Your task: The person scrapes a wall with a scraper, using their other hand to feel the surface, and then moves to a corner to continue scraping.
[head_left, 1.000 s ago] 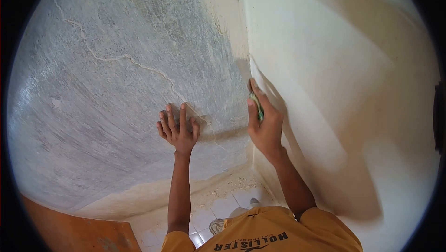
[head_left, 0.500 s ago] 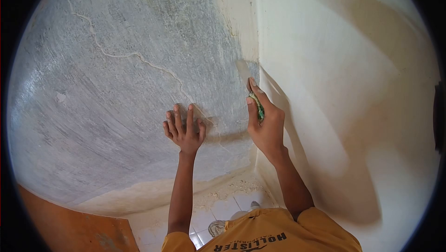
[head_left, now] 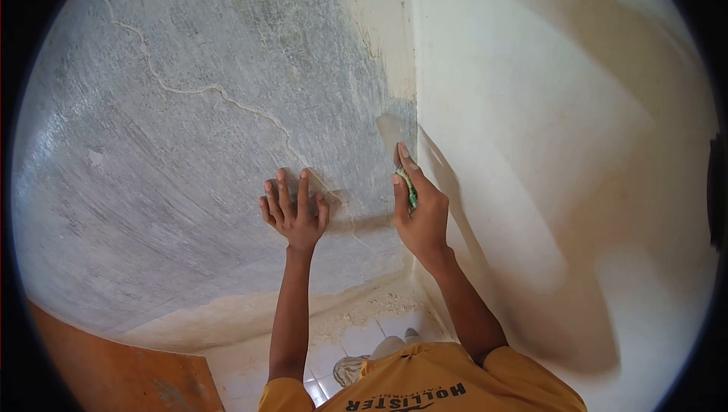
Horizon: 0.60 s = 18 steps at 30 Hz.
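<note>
My left hand (head_left: 297, 211) rests on the grey, scraped wall (head_left: 205, 139) with its fingers spread, next to the lower part of a long pale crack (head_left: 216, 89). To its right, my right hand (head_left: 425, 221) is closed round the green and pale handle of a scraper (head_left: 390, 133). The flat blade points up and lies against the grey wall, just left of the corner. My index finger stretches along the tool toward the blade. Part of the handle is hidden by my fingers.
A cream side wall (head_left: 523, 146) meets the grey wall at the right and carries shadows. Below, flaky debris (head_left: 379, 302) lies along the foot of the wall by white floor tiles (head_left: 356, 340). An orange panel (head_left: 129, 370) stands at the lower left.
My right hand and the scraper have moved down and slightly left along the wall. My left hand stays spread on nearly the same spot. The whole view has shifted a little.
</note>
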Available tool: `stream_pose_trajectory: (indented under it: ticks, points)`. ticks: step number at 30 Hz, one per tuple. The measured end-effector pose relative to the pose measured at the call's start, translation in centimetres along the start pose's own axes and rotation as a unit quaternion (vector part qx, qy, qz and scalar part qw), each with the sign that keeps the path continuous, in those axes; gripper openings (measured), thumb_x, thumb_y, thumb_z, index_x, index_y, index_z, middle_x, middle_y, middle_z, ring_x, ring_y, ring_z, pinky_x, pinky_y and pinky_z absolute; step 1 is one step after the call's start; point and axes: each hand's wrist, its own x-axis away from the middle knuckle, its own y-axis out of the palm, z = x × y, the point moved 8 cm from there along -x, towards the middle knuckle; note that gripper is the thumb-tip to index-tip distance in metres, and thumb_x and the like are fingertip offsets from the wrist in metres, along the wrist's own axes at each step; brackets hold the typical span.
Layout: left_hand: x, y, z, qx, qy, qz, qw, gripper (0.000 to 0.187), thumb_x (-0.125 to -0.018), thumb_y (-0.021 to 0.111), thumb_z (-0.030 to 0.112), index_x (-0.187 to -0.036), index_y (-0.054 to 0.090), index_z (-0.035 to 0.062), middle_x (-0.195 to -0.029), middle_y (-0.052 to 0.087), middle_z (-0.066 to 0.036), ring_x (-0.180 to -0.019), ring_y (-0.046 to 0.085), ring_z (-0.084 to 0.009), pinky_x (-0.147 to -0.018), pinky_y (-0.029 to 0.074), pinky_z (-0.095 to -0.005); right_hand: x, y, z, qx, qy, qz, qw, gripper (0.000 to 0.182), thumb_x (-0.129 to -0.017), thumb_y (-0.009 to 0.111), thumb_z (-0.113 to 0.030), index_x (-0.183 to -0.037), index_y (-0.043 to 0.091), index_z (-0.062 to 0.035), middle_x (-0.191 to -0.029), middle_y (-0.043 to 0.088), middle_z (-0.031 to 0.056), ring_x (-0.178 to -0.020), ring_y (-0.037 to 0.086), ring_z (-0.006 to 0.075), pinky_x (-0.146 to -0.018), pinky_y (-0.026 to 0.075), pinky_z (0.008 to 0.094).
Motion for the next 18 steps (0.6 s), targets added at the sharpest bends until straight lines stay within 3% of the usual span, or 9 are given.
stream_pose_trajectory:
  ticks: [1, 7, 10, 11, 18]
  points:
    - [0.1, 0.0, 0.1, -0.004, 0.0, 0.0, 1.0, 0.048, -0.096, 0.053, 0.035, -0.139, 0.059, 0.0131, -0.155, 0.039, -0.018, -0.149, 0.026, -0.0355, -0.121, 0.012, -0.0483, -0.6, -0.1, -0.3, -0.041, 0.084, -0.033, 0.995, 0.044, -0.095, 0.061, -0.005, -0.138, 0.056, -0.0018, -0.118, 0.069, 0.0209, -0.092, 0.073, 0.0316, -0.073, 0.056, 0.0345]
    - [0.1, -0.1, 0.1, 0.007, -0.004, -0.007, 1.0, 0.048, -0.095, 0.054, 0.033, -0.138, 0.06, 0.0133, -0.155, 0.039, -0.018, -0.149, 0.026, -0.0352, -0.121, 0.012, -0.0483, -1.7, -0.8, -0.9, 0.032, 0.048, -0.042, 0.997, 0.044, -0.094, 0.061, -0.004, -0.138, 0.056, -0.0021, -0.118, 0.069, 0.0201, -0.094, 0.073, 0.0315, -0.074, 0.057, 0.0333]
    - [0.2, 0.0, 0.1, 0.0, -0.002, -0.002, 1.0, 0.048, -0.095, 0.054, 0.034, -0.138, 0.06, 0.0133, -0.155, 0.039, -0.018, -0.149, 0.026, -0.0352, -0.121, 0.012, -0.0483, -0.6, -0.4, -0.9, -0.001, 0.013, -0.013, 1.0, 0.044, -0.095, 0.061, -0.006, -0.138, 0.056, -0.0034, -0.115, 0.069, 0.0211, -0.091, 0.073, 0.0329, -0.073, 0.056, 0.0341]
    - [0.3, 0.0, 0.0, 0.001, -0.002, -0.003, 1.0, 0.048, -0.095, 0.055, 0.034, -0.138, 0.06, 0.0132, -0.155, 0.039, -0.018, -0.149, 0.026, -0.0353, -0.121, 0.012, -0.0483, -0.7, -0.4, -0.4, -0.034, 0.076, -0.031, 0.996, 0.043, -0.095, 0.061, -0.007, -0.138, 0.057, -0.0047, -0.114, 0.069, 0.0218, -0.092, 0.072, 0.0343, -0.073, 0.056, 0.0345]
    - [0.8, 0.2, -0.2, 0.01, -0.03, -0.001, 0.999, 0.046, -0.092, 0.057, 0.035, -0.134, 0.064, 0.0204, -0.151, 0.047, -0.014, -0.146, 0.032, -0.0343, -0.121, 0.013, -0.0472, -2.0, -1.4, -0.8, 0.012, 0.054, -0.049, 0.997, 0.044, -0.095, 0.062, -0.008, -0.139, 0.056, -0.0058, -0.103, 0.071, 0.0214, -0.085, 0.072, 0.0335, -0.069, 0.055, 0.0348]
